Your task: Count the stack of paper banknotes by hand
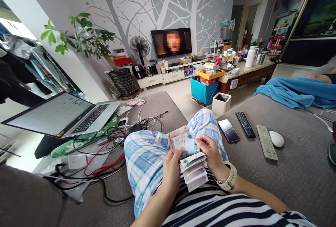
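Observation:
A fanned stack of banknotes is held above my lap, over blue plaid trousers. My left hand grips the stack from the left, thumb pressed on the top notes. My right hand, with a pale wristwatch on the wrist, pinches the upper right edge of the top note. Both hands are closed on the notes. Lower notes stick out below my fingers.
On the grey sofa to my right lie a phone, a black remote, a light remote and a white mouse. To the left are an open laptop and tangled cables. A blue blanket lies far right.

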Motion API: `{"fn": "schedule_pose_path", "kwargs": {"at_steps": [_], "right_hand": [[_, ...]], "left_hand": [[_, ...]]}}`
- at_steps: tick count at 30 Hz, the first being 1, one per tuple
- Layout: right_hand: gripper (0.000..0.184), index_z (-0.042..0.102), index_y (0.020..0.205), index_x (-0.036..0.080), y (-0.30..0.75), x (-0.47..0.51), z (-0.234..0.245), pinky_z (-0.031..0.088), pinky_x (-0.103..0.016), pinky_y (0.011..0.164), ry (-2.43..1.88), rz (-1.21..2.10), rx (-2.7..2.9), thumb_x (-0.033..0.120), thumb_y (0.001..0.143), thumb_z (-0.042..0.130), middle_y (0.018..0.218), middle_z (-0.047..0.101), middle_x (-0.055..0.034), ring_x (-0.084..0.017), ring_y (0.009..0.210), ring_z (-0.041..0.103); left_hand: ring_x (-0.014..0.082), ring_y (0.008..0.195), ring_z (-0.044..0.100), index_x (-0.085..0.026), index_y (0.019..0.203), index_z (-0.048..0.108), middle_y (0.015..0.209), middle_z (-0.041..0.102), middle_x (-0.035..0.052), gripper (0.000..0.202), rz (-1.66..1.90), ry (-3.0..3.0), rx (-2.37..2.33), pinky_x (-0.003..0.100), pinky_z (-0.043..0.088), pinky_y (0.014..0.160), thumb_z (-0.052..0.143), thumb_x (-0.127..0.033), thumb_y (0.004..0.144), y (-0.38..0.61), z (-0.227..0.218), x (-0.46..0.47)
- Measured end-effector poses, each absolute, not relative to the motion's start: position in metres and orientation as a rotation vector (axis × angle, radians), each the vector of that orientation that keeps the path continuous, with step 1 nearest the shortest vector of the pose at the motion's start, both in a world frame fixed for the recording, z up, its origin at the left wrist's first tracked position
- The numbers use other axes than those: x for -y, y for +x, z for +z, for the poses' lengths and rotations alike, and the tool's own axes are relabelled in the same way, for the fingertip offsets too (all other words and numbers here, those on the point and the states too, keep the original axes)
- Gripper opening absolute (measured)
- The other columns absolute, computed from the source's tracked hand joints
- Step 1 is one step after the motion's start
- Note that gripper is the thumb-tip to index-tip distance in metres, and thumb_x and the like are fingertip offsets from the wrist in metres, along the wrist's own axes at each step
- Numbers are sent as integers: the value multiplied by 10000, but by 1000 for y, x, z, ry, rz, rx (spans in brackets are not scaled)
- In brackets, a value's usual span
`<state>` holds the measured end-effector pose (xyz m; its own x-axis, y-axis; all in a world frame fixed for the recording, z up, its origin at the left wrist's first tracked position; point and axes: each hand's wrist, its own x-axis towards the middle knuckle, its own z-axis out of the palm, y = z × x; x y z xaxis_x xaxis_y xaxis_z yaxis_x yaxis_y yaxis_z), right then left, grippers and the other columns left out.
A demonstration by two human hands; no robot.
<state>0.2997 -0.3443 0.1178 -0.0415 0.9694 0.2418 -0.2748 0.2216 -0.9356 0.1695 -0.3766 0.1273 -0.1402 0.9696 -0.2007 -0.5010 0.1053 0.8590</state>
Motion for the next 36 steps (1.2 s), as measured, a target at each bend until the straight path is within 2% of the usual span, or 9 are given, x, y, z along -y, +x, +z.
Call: {"fn": "schedule_pose_path", "kwargs": {"at_steps": [7, 12, 16, 23, 27, 30, 36], "right_hand": [[298, 467, 622, 191, 301, 345, 119, 270, -261, 523, -780, 1195, 1176, 350, 850, 574, 566, 374, 50, -111, 545, 322], [297, 465, 628, 190, 300, 347, 120, 273, -259, 528, -750, 1189, 1182, 346, 855, 575, 571, 371, 50, -111, 550, 319], [291, 477, 644, 192, 301, 349, 122, 275, -261, 528, -716, 1188, 1203, 354, 873, 556, 580, 367, 48, -114, 549, 316], [297, 483, 646, 197, 302, 350, 123, 274, -263, 522, -712, 1164, 1217, 362, 885, 542, 569, 372, 49, -118, 535, 322], [298, 485, 650, 198, 302, 349, 124, 279, -263, 522, -714, 1167, 1217, 371, 886, 542, 567, 375, 49, -119, 534, 327], [302, 483, 648, 198, 302, 349, 124, 280, -264, 520, -712, 1165, 1213, 378, 883, 545, 565, 376, 50, -119, 533, 327], [306, 487, 650, 203, 301, 350, 126, 285, -268, 523, -726, 1165, 1215, 399, 878, 547, 560, 383, 47, -123, 533, 337]], "left_hand": [[162, 561, 533, -192, 753, 699, 606, 618, -3, 207, 1509, 751, -1218, 273, 411, 580, 633, -384, 716, 171, 137, 381], [149, 546, 513, -184, 666, 663, 585, 602, -13, 223, 1534, 714, -1223, 267, 401, 572, 661, -405, 696, 170, 134, 379], [146, 541, 515, -186, 731, 682, 591, 604, -24, 223, 1532, 663, -1173, 266, 406, 568, 673, -403, 680, 170, 132, 379], [224, 774, 603, -158, 739, 708, 791, 698, 72, 241, 1557, 842, -1348, 312, 462, 717, 583, -364, 746, 168, 139, 379], [233, 781, 601, -136, 818, 728, 842, 710, 93, 272, 1542, 881, -1349, 322, 467, 730, 556, -342, 777, 168, 143, 380], [222, 744, 589, -133, 859, 737, 803, 704, 85, 290, 1535, 882, -1329, 319, 468, 732, 554, -345, 785, 168, 146, 382], [213, 676, 559, -143, 805, 750, 651, 652, 59, 266, 1556, 886, -1298, 309, 467, 690, 594, -355, 762, 170, 153, 385]]}}
